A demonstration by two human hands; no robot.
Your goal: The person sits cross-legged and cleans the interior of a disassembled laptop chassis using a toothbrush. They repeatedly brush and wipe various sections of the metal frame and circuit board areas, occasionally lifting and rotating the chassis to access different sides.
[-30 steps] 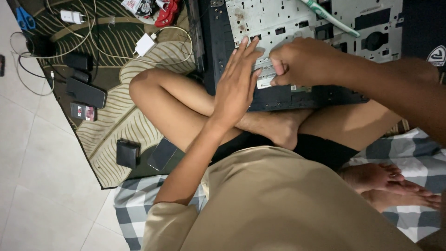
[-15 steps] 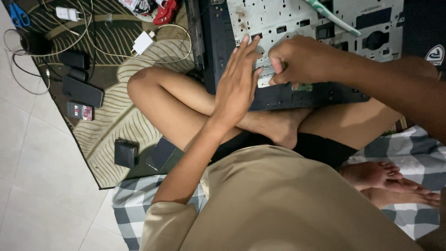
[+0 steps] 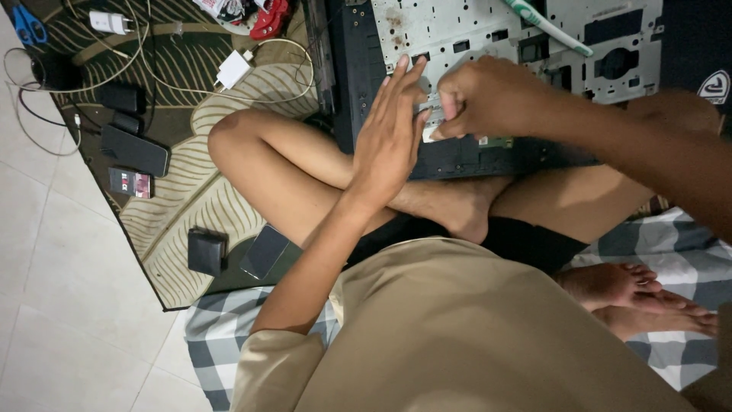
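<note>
Two hands on a flat black laptop chassis [image 3: 488,156] with perforated grey metal plate: left hand [image 3: 389,137] flat and open, right hand [image 3: 488,95] fisted, pinching something small I can't make out.

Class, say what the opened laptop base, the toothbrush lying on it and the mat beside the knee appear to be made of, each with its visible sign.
Laptop base: likely stamped metal, matt grey with punched slots, in a black plastic-looking frame.
Toothbrush: probably smooth white-and-green plastic.
Mat: seems woven fabric; leaf pattern, no sheen.
</note>
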